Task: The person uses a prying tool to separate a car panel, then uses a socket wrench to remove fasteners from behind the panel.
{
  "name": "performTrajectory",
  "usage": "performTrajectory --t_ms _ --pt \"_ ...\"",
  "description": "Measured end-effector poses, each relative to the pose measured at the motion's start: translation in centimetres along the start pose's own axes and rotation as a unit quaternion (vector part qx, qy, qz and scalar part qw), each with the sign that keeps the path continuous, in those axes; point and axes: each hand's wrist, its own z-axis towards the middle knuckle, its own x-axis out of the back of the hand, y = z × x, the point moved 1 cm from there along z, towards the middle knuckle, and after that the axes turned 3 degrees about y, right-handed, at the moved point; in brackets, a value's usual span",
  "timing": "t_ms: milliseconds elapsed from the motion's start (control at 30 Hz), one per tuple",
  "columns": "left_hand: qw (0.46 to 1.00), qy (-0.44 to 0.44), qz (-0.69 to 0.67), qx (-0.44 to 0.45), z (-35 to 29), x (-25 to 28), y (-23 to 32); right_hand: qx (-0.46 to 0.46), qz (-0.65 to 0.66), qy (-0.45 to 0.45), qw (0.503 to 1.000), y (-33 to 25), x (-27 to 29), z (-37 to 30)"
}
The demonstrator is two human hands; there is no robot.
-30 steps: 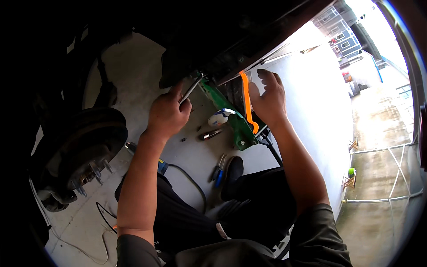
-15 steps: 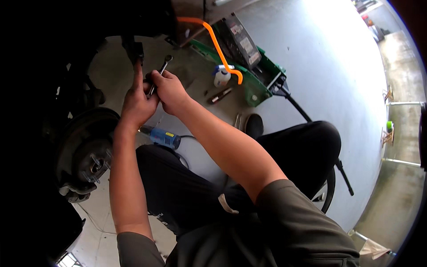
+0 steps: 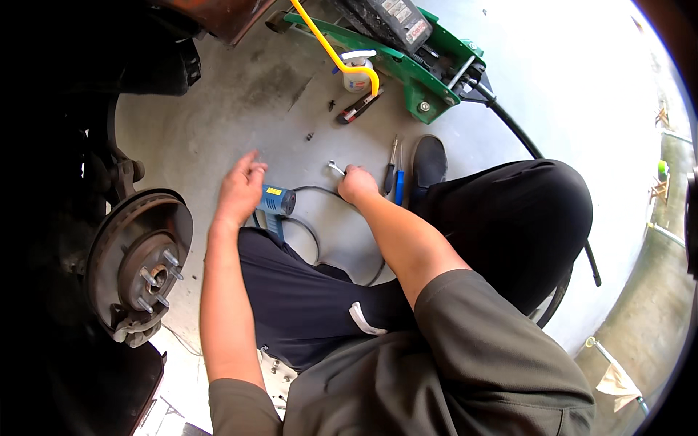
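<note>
My right hand (image 3: pixel 358 184) is closed around a wrench (image 3: pixel 336 168), whose bright metal end sticks out to the left, low over the floor. To its left my left hand (image 3: pixel 241 190) has its fingers loosely apart, with nothing seen in them. Beside that hand lies a blue heat gun (image 3: pixel 280 201); its nozzle end is hidden behind the hand. A brake disc (image 3: pixel 138 261) with bare wheel studs stands at the left, near my left forearm. Two screwdrivers (image 3: pixel 395 178) lie side by side between my right hand and my shoe (image 3: pixel 429 163).
A green floor jack (image 3: pixel 418 80) with a black handle stands at the top. Near it are a yellow bent bar (image 3: pixel 331 54), a spray bottle (image 3: pixel 356 78) and a red-and-black tool (image 3: pixel 359 107). Cable from the heat gun loops by my knee. Dark vehicle parts fill the left.
My hands have come apart and down from the dark vehicle part. The wrench has moved right and lower in my right hand; my left hand has opened. The view has shifted.
</note>
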Motion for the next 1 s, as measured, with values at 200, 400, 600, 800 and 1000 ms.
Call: performTrajectory --t_ms 200,400,600,800,1000 --pt "0.996 -0.051 0.068 0.024 0.5 -2.0 -3.2 0.091 0.054 0.124 0.987 -5.9 2.5 3.3" --pt "0.989 -0.045 0.134 -0.03 0.0 -3.9 -3.3 0.092 0.023 0.082 0.992 -9.9 2.0 8.7" --pt "0.995 0.007 0.042 -0.089 1.3 -3.3 -1.1 0.088 0.288 -0.016 0.953 -10.0 1.3 7.4" --pt "0.973 0.13 -0.036 -0.187 3.2 -0.3 3.5 0.079 0.577 -0.313 0.75 -16.1 10.6 0.0" --pt "0.971 0.085 -0.106 -0.196 2.3 4.0 10.6 0.13 0.599 -0.365 0.701 -17.4 17.3 -3.9"
